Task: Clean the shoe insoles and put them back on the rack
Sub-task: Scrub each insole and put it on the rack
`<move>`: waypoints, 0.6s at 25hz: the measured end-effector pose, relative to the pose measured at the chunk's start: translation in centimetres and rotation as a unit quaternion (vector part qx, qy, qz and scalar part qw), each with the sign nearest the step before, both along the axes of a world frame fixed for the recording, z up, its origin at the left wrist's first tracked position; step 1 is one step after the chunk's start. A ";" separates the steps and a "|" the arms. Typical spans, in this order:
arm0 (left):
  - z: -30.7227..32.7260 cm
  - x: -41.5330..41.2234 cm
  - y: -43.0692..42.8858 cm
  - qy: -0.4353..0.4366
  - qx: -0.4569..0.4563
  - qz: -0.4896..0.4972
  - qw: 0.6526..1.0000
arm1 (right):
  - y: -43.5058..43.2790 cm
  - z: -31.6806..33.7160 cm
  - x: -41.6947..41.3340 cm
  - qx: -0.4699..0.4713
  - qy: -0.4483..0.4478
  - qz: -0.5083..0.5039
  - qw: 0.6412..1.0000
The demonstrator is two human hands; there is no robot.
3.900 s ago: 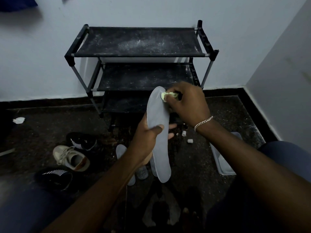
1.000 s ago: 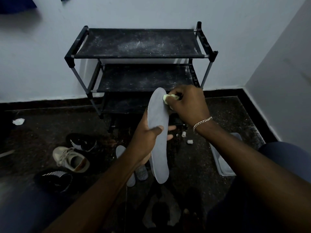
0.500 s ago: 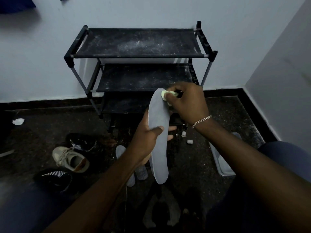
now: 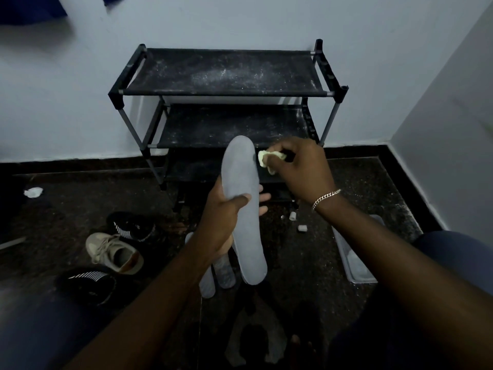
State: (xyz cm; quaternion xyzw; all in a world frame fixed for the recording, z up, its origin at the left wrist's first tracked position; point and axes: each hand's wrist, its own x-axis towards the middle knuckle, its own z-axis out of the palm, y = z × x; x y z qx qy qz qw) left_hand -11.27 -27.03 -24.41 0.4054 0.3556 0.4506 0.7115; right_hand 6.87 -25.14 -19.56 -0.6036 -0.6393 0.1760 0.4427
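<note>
The floor (image 4: 66,204) lies open at middle left, between rack and shoes. One three-shelf rack (image 4: 226,76) stands against the back wall, upper centre, its right post near the side wall. Three shoes (image 4: 114,252) sit lower left, one tray (image 4: 354,263) lower right. Two insoles (image 4: 206,285) lie on the floor, bottom centre. A third insole (image 4: 245,236) stands upright at centre, gripped mid-length by the left hand (image 4: 221,222), thumb across its face. The right hand (image 4: 301,169) pinches one cloth (image 4: 264,157) at its upper right edge.

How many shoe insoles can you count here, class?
3. The held insole is gripped by the left hand; the left floor insole and right floor insole lie side by side, partly behind that arm. More may hide in darkness.
</note>
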 end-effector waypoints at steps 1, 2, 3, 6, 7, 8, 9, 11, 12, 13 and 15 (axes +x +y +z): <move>0.0 -0.5 0.4 0.007 -0.005 0.021 1.000 | -0.3 -0.1 -0.1 -0.030 0.021 0.017 0.999; 0.1 -0.9 0.8 0.024 -0.008 0.043 0.999 | -0.6 -0.3 -0.2 -0.070 0.049 0.042 0.995; 0.2 -1.2 1.3 0.046 -0.013 0.065 0.997 | -0.8 -0.5 -0.3 -0.116 0.077 0.072 0.988; 0.7 -2.0 1.9 0.075 -0.023 0.103 0.992 | -1.7 -1.2 -1.3 -0.230 0.130 0.137 0.955; 0.9 -2.2 1.8 0.071 -0.024 0.094 0.993 | -2.1 -1.4 -1.9 -0.252 0.144 0.148 0.945; 1.0 -2.3 1.8 0.065 -0.028 0.084 0.994 | -2.4 -1.5 -2.4 -0.264 0.160 0.153 0.939; 1.1 -2.4 1.8 0.060 -0.029 0.077 0.995 | -2.5 -1.6 -2.9 -0.268 0.174 0.152 0.935; 1.1 -2.8 1.9 0.053 -0.034 0.075 0.995 | -2.4 -1.8 -3.6 -0.265 0.187 0.142 0.935; 1.1 -3.0 2.2 0.053 -0.037 0.076 0.995 | -2.2 -1.9 -3.8 -0.264 0.191 0.135 0.936; 1.0 -3.2 2.4 0.059 -0.042 0.082 0.994 | -1.8 -2.0 -4.1 -0.266 0.192 0.127 0.936; 0.8 -3.8 2.9 0.083 -0.047 0.100 0.990 | -1.0 -2.4 -4.5 -0.273 0.196 0.117 0.934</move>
